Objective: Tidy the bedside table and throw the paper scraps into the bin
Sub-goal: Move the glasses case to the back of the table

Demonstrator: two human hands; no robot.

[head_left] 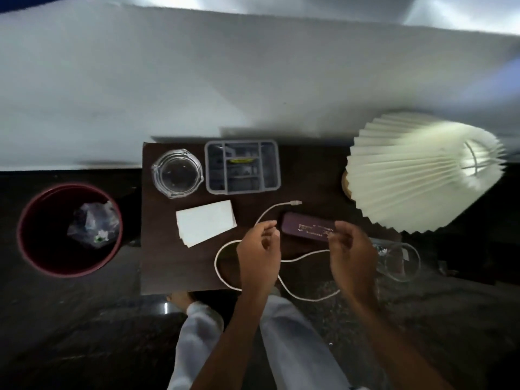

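Note:
A white cable [222, 270] loops over the front of the dark bedside table [157, 266], its plug [296, 203] lying near the middle. My left hand [260, 254] pinches the cable by the left end of a purple case [305, 228]. My right hand [351, 254] hovers with curled fingers at the case's right end. The cable runs under its palm, and a grip cannot be made out. A stack of white paper [205, 222] lies left of the hands. The red bin [31, 249] stands on the floor to the left, with crumpled scraps [94, 225] inside.
A glass ashtray [177, 173] and a grey compartment tray [243, 167] sit along the table's back edge. A pleated lamp shade [416, 175] overhangs the right side. A clear glass container [399, 258] stands right of my right hand. My legs are below the table's front edge.

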